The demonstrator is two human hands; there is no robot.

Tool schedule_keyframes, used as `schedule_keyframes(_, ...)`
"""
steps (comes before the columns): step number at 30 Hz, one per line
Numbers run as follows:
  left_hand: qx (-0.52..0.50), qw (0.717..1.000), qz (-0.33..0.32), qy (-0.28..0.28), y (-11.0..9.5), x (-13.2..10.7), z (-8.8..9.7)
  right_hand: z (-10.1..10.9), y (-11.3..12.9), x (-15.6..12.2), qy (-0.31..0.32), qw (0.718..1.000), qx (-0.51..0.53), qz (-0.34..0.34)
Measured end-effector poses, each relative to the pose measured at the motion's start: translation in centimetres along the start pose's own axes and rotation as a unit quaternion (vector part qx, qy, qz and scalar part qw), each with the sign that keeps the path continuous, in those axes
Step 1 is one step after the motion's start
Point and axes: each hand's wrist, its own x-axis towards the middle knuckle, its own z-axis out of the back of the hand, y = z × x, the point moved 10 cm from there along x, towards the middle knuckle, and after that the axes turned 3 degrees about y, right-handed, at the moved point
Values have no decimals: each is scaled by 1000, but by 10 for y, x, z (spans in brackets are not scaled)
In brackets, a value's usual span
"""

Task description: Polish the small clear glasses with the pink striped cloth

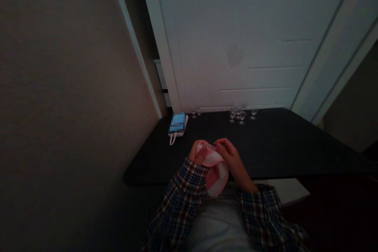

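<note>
Both my hands are wrapped in a pink and white cloth (215, 167) just above the near edge of a dark table (280, 149). My left hand (197, 154) grips the cloth from the left, mostly covered by it. My right hand (233, 159) closes over it from the right, fingers curled on top. Whether anything is inside the cloth is hidden. Both sleeves are plaid.
Several small clear stemmed glasses (241, 115) stand at the table's far edge, two more glasses (195, 112) to their left. A white device with a blurred blue top (178, 125) lies at the far left corner. White cabinet doors (251, 47) stand behind; a wall runs along the left.
</note>
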Motion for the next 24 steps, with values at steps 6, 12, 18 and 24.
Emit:
schedule_keyframes(6, -76, 997, -2, 6, 4, -1, -6, -2, 0, 3, 3, 999, 13, 30)
schedule_keyframes(12, -56, 998, -4, 6, 12, 4, -1, 4, 2, 2, -16, 998, -26, 50)
schedule_keyframes(18, -24, 999, -28, -18, 8, 4, 7, 5, 3, 2, -12, 998, -27, 49)
schedule_keyframes(24, -2, 1000, -17, -10, 8, 7, 8, 6, -1, 3, -23, 999, -33, 17)
